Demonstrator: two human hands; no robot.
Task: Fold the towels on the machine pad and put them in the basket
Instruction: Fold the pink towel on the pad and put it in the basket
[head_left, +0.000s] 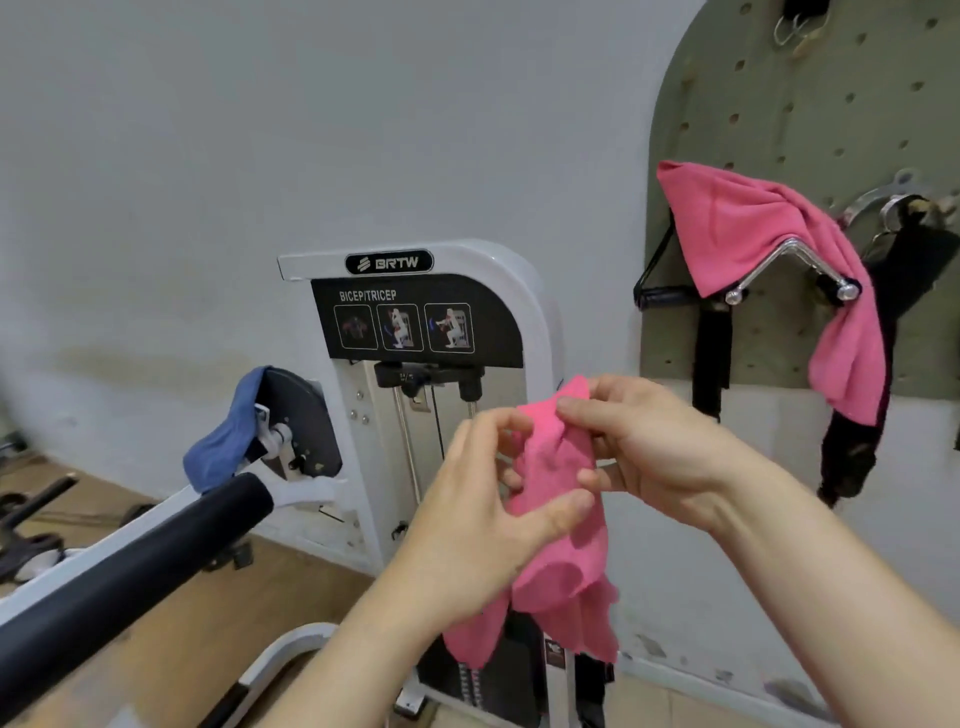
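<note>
You hold a pink towel (566, 566) up in the air with both hands, in front of the white BICEP/TRICEP machine (405, 322). Your left hand (467, 519) grips its bunched middle, thumb pressed on the front and fingers curled behind; your right hand (654, 447) pinches the top edge between thumb and forefinger. The lower end hangs loose below your wrists. A second pink towel (748, 228) is draped over a chrome handle (763, 267) on the green pegboard (779, 104) to the right, and a blue towel (223, 436) hangs on the machine's arm at left, just above a black padded roller (130, 561)
</note>
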